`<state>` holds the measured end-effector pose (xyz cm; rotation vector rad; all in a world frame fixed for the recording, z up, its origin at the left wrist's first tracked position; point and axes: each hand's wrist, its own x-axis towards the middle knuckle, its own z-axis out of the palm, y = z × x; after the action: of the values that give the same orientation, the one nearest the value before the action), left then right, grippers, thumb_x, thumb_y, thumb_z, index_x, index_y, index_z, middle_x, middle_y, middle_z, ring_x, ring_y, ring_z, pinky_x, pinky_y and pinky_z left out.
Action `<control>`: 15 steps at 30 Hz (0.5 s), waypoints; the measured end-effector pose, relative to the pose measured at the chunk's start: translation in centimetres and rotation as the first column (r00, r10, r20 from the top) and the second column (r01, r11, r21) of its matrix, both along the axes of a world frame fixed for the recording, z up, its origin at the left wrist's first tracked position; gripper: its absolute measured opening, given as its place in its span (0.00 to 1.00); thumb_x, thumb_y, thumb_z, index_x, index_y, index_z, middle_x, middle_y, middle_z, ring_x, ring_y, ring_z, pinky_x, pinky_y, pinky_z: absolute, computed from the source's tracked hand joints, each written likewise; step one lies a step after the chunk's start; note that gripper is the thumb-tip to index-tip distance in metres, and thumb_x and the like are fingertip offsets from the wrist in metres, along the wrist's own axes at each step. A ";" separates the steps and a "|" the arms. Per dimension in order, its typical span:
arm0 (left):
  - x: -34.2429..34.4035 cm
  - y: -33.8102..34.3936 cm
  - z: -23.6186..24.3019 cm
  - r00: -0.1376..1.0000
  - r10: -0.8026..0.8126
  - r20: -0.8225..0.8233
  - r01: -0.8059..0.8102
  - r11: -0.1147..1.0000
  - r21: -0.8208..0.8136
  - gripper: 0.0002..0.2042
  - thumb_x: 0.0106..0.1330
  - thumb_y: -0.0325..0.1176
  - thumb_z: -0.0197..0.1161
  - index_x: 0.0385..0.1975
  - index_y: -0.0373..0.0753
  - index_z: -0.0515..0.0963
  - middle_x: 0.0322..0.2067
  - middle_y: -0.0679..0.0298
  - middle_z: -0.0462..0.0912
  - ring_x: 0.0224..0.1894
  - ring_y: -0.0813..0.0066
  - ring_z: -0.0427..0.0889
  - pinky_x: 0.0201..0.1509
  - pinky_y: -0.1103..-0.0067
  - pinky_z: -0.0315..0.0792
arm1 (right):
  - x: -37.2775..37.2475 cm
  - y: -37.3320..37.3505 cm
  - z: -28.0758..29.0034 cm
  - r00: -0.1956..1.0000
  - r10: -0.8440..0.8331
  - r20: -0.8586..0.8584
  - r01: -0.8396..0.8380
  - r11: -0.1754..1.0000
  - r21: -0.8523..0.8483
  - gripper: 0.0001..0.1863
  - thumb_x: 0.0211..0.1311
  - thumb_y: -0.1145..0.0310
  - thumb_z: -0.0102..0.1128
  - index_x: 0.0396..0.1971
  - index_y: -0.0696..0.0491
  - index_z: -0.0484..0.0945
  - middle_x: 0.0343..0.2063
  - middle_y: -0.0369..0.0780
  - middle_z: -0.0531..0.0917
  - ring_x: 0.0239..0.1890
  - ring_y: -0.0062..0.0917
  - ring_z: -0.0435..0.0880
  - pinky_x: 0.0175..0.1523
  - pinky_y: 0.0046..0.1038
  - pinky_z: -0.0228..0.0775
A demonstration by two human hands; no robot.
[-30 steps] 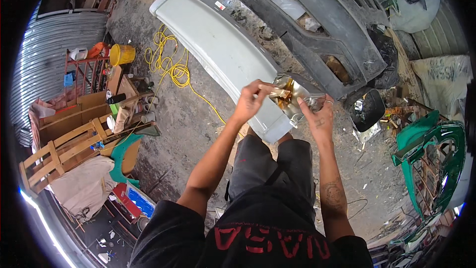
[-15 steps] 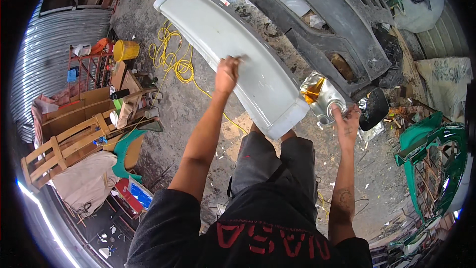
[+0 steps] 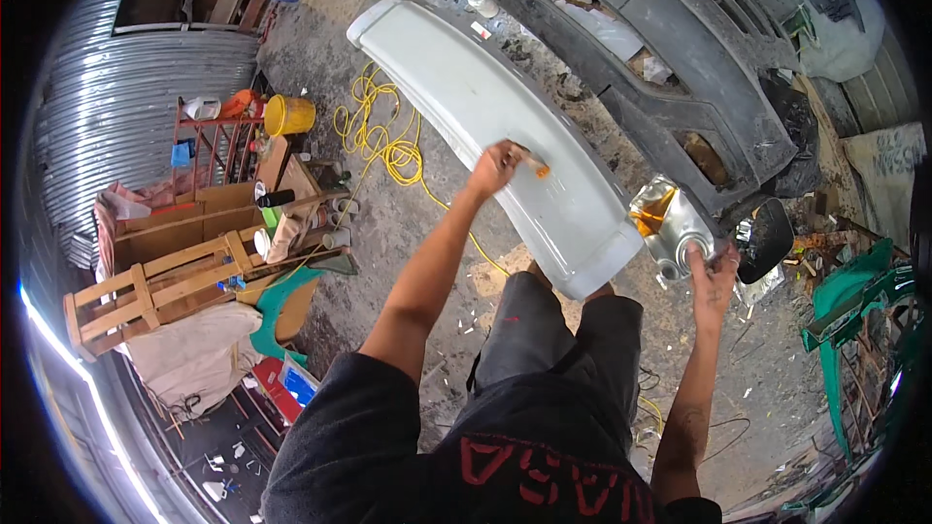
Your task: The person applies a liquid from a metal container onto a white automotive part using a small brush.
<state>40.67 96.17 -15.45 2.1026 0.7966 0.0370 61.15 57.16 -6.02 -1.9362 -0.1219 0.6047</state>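
A long pale grey panel (image 3: 466,102) with a glossy surface stretches away from my legs, its near end at my knees. My left hand (image 3: 493,173) is closed round the handle of a brush (image 3: 525,158). Amber liquid colours the bristles, which are at the panel's surface; whether they touch it I cannot tell. Off the panel's near right corner, my right hand (image 3: 714,279) grips a shiny metal can (image 3: 687,229), tilted, with amber liquid showing on its inner side. Its fingertips are partly hidden behind the can.
A large dark grey moulded part (image 3: 670,126) lies beyond the panel on the right. A yellow cable (image 3: 393,150) is coiled on the floor to the left. Wooden frames (image 3: 160,286) and a yellow bucket (image 3: 289,115) stand at left, green parts (image 3: 845,301) at right.
The view has shifted, so everything sits further right and lower. The brush, blurred before, has swung toward the panel's near end and its amber bristles now show. Both hands keep their holds.
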 end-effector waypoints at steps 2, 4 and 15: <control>-0.1 5.7 -0.7 0.999 0.043 0.001 -0.043 0.997 0.062 0.09 0.64 0.22 0.55 0.38 0.36 0.82 0.36 0.54 0.85 0.35 0.63 0.84 0.40 0.73 0.76 | -0.9 0.3 0.3 0.997 -0.043 0.071 0.041 0.999 0.028 0.36 0.57 0.58 0.71 0.58 0.61 0.65 0.47 0.43 0.78 0.45 0.24 0.77 0.49 0.26 0.69; -1.4 10.3 -1.2 0.986 0.104 0.130 -0.129 0.970 0.204 0.09 0.61 0.21 0.55 0.36 0.35 0.82 0.35 0.52 0.84 0.33 0.59 0.82 0.38 0.71 0.75 | -2.0 1.3 1.3 0.998 -0.043 0.040 0.042 0.999 0.031 0.34 0.57 0.57 0.71 0.56 0.61 0.66 0.44 0.41 0.78 0.42 0.23 0.77 0.44 0.24 0.70; -2.2 -6.6 1.7 0.973 -0.215 -0.087 0.229 0.828 0.513 0.16 0.56 0.23 0.57 0.45 0.38 0.79 0.43 0.59 0.80 0.43 0.53 0.73 0.46 0.63 0.69 | -3.7 0.8 1.0 0.994 -0.109 -0.020 0.104 0.982 -0.155 0.33 0.57 0.53 0.69 0.54 0.58 0.68 0.34 0.36 0.78 0.29 0.17 0.74 0.27 0.21 0.67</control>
<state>38.49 89.53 -13.78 2.7081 0.5903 0.1111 57.50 57.94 -5.03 -2.0676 0.0475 0.5837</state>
